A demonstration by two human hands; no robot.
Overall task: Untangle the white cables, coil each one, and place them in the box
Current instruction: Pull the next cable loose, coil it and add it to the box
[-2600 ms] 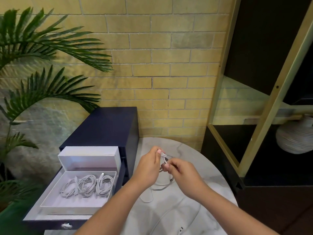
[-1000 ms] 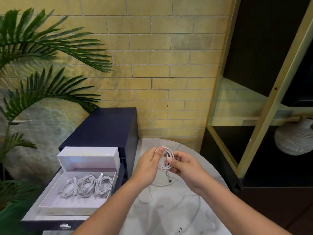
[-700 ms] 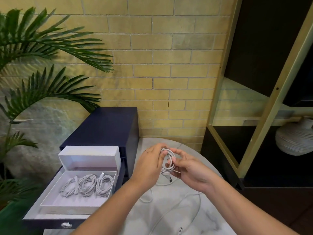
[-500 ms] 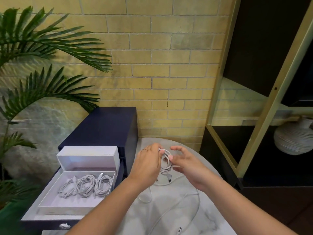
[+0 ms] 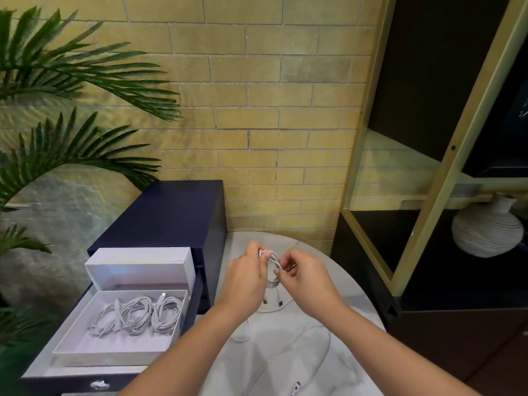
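My left hand [image 5: 245, 277] grips a small coil of white cable [image 5: 273, 270] above the round marble table [image 5: 343, 295]. My right hand [image 5: 304, 277] pinches the same coil from the right side. Two plug ends [image 5: 271, 302] hang down below the coil. Another loose white cable [image 5: 288, 355] trails over the table toward me. To the left, an open white box [image 5: 85, 338] holds three coiled white cables [image 5: 137, 312], with its lid [image 5: 140, 267] standing behind it.
The box sits in an open drawer of a dark blue cabinet [image 5: 168, 212]. Palm leaves [image 5: 71, 144] hang at the left. A dark shelf unit with a gold frame [image 5: 428, 195] and a ribbed white vase [image 5: 487, 230] stands at the right. Behind is a brick wall.
The cable has gone from a short bundle to a wound coil held between both hands. My right hand let go briefly, then closed its fingers on the coil again.
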